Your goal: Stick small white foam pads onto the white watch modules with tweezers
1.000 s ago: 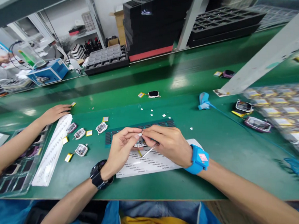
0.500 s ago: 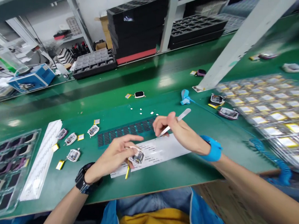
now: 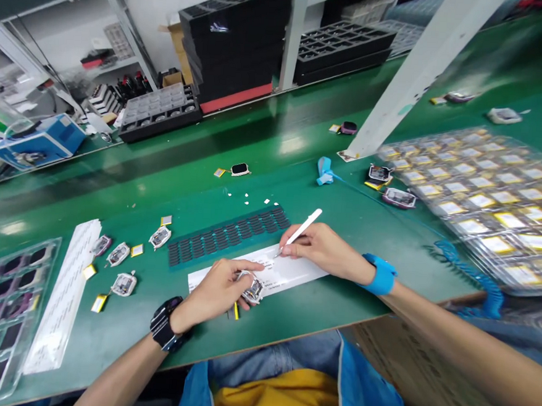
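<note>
left hand (image 3: 221, 285) pinches a small watch module (image 3: 252, 290) near the tabletop's (image 3: 371, 235) front edge, on the label sheet's (image 3: 294, 269) left end | right hand (image 3: 317, 246) pinches white tweezers (image 3: 299, 231), tip touching the sheet | dark gasket strip (image 3: 227, 234) lies just behind | clear battery tray (image 3: 485, 193) toward the right edge
</note>
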`<state>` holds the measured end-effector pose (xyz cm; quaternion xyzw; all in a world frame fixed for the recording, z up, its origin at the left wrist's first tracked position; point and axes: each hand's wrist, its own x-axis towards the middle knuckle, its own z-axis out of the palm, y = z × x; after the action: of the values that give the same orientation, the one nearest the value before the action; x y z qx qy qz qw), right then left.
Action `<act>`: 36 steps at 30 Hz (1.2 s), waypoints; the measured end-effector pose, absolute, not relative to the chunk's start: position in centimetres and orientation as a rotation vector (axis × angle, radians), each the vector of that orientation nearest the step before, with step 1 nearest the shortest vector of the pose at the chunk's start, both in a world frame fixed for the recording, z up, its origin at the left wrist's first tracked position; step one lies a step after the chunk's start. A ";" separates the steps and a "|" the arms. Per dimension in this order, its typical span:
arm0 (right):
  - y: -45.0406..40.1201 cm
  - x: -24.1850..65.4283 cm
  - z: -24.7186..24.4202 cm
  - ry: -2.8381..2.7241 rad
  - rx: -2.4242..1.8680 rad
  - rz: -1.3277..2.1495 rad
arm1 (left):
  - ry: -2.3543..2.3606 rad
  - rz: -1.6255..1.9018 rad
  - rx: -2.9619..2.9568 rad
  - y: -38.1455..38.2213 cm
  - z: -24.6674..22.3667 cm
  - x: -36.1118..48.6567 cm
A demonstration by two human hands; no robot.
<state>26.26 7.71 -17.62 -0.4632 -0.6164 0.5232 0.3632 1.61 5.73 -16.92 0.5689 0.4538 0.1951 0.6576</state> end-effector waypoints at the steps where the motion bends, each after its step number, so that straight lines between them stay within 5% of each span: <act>1: 7.7 26.3 -17.7 -1.597 -1.183 1.337 | 1.033 0.443 1.288 5.7 -16.9 1.6; 16: 7.9 26.7 -16.8 -1.594 -1.084 1.447 | 1.050 0.429 1.528 5.7 -16.4 1.3; 23: 8.0 25.7 -14.0 -1.444 -1.138 1.346 | 1.337 0.884 1.974 5.2 -13.8 0.5; 36: 3.2 18.2 -14.4 -1.063 -1.040 1.003 | 0.888 1.039 0.854 6.7 -14.0 0.9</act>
<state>18.22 3.17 -14.42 -0.4531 -0.4632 0.4368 0.6240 0.86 6.74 -13.98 0.3822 0.3975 0.4652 0.6925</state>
